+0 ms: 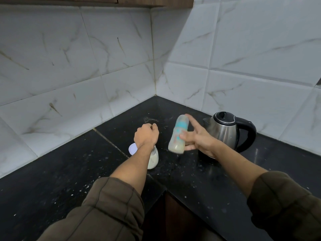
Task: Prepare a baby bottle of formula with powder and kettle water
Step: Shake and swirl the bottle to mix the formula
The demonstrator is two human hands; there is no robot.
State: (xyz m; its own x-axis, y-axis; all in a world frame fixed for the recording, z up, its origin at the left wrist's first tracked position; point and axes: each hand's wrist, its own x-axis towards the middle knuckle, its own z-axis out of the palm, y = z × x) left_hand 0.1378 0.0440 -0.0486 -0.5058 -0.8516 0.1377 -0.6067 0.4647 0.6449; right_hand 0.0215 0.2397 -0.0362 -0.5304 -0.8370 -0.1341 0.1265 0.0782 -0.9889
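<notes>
Right fingers [192, 121]: index finger stretched straight up along the upper part of the baby bottle [179, 134], thumb laid across its middle, another finger curled under near its lower end; together they grasp it
Right hand [201, 141]: raised above the countertop [69, 171], palm turned toward 9 o'clock, seen in front of the kettle's lower body
Baby bottle: off the counter in the right hand, leaning with its top toward 1 o'clock and its base toward 7 o'clock; blurred; pale body with turquoise and orange print; creamy liquid pooled at the low end; which end carries the teat I cannot tell
Left fingers [151, 126]: clenched into a fist, knuckles toward 12 o'clock; whether anything sits inside cannot be seen
Left hand [146, 136]: at 9 o'clock of the bottle, near it but apart, held above the counter
Powder jar [153, 160]: clear, with whitish contents, standing on the counter at 6 o'clock of the left hand, partly hidden by the left wrist
Lid [132, 148]: round and white, at 10 o'clock of the jar, partly behind the wrist; attached or loose, cannot tell
Kettle [224, 132]: steel body, black lid and black handle, upright on the counter at 3 o'clock of the bottle, handle toward 3 o'clock, spout toward 9 o'clock
Sleeves [107, 206]: dark olive, pushed up both forearms, entering from 6 o'clock
Countertop: black speckled stone, L-shaped, with white specks scattered on it and a pale smear at 12 o'clock of the left hand
Walls [104, 58]: white marbled tiles meeting in a corner at 12 o'clock
</notes>
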